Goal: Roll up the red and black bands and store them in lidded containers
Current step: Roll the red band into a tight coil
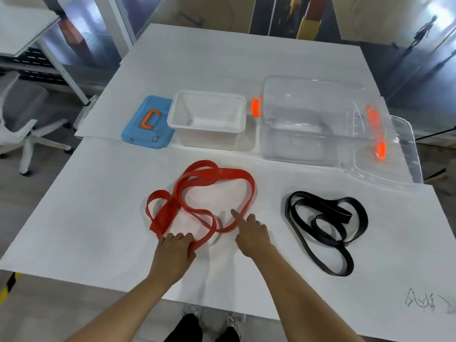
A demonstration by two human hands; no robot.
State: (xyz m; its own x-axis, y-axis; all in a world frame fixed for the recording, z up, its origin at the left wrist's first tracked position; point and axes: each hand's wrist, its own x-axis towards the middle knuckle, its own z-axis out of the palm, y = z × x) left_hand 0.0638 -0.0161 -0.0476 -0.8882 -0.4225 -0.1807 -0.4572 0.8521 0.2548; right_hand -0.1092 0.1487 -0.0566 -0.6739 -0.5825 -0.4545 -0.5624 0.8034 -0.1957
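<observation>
Red band (217,177) looking floppy, grippy; I'm pinching near end w/ left hand (176,248), right hand (251,230) pointing, index out.

The left hand (176,248) hides part of the red band (214,178).

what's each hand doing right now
Left hand: fingers curled, gripping the near end of the red band.
Right hand: holding nothing, index finger pointing out beside the red band.

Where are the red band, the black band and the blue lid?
red band (243,174): head view, on its far flat strip.
black band (341,253): head view, on its near loop.
blue lid (138,133): head view, on its flat top beside the orange handle.
</observation>
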